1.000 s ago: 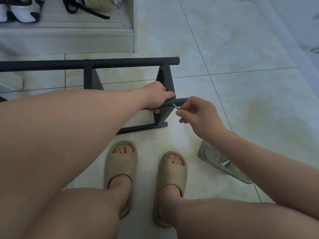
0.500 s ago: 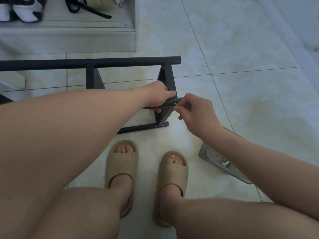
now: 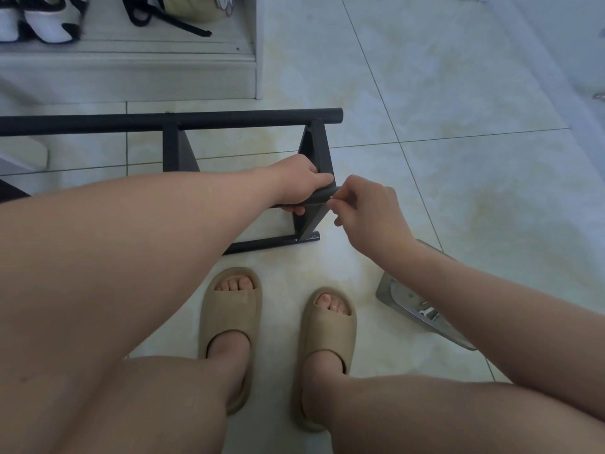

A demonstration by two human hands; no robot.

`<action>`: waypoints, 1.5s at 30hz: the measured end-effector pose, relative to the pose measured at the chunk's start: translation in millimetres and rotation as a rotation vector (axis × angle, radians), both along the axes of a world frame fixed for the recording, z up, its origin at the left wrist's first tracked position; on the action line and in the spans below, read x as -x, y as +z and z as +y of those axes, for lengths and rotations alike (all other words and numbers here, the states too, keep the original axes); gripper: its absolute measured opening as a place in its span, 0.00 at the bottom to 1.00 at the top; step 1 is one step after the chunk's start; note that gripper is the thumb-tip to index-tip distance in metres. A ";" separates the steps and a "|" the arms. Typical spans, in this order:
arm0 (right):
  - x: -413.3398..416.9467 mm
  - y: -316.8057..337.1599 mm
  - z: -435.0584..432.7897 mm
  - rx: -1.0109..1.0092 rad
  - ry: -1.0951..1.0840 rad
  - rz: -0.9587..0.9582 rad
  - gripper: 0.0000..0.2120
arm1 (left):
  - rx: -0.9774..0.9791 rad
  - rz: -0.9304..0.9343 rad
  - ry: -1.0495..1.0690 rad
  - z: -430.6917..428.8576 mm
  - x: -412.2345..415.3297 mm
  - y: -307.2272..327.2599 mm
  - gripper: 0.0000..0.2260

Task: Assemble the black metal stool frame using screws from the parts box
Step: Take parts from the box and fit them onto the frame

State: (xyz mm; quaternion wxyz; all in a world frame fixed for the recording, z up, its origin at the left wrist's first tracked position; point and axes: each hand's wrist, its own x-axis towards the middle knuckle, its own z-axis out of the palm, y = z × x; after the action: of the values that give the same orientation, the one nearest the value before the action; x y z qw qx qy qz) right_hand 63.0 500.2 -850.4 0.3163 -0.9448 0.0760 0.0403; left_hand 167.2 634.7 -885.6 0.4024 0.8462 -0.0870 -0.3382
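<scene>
Just past the slippers (image 3: 230, 322), the box (image 3: 397, 298) sits on the floor to the right. The right hand (image 3: 370, 211) pinches a screw (image 3: 330, 198) at the near bar's right end, and the left hand (image 3: 298, 185) is clenched round that bar. The frame (image 3: 229, 118) lies on the floor, its long bars running left to right and their ends pointing right.

Both bare arms reach forward and down from the lower corners of the view and converge ahead of the knees. The left hand (image 3: 298, 185) lies knuckles up, its fingers wrapped round a black frame tube (image 3: 322, 195) in a firm grip. The right hand (image 3: 368, 214), wrist bent slightly inward, sits just beside it at the tube's end. Its thumb and forefinger pinch a small silvery screw (image 3: 330, 198), and its other fingers curl loosely toward the palm.
</scene>
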 end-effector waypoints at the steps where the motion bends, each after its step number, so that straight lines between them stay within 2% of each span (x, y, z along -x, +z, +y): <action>1: 0.6 -0.2 0.1 -0.025 -0.029 -0.001 0.06 | 0.003 0.001 -0.002 -0.2 0.0 0.0 0.16; 10: -3.0 -2.0 5.6 -0.212 -0.201 0.046 0.09 | 0.007 -0.002 -0.001 -0.5 0.7 -0.8 0.16; 16: -8.2 0.9 5.9 -0.085 -0.092 0.060 0.05 | 0.010 0.000 0.002 -0.7 0.4 -1.0 0.17; 21: -9.7 3.8 4.7 -0.056 -0.055 0.075 0.04 | 0.011 0.014 0.005 -0.3 0.5 -0.2 0.16; 26: -10.8 6.3 -5.4 0.078 0.107 0.079 0.04 | 0.016 0.023 0.010 0.4 0.6 2.0 0.17; 30: -11.9 6.1 -9.3 0.218 0.188 0.004 0.04 | 0.011 0.037 0.007 0.7 0.3 2.5 0.17; 35: -13.6 6.0 -11.4 0.088 0.150 0.052 0.01 | 0.012 0.028 0.000 0.7 0.7 2.9 0.17; 45: -12.2 3.1 -8.4 0.221 0.163 0.008 0.04 | 0.029 0.019 0.022 0.6 2.0 3.2 0.16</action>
State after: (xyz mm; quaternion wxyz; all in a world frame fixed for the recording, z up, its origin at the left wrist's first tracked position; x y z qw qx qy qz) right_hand 75.3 491.9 -847.3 0.2055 -0.9767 0.0041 0.0609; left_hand 165.2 635.3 -882.3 0.4193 0.8379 -0.0786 -0.3406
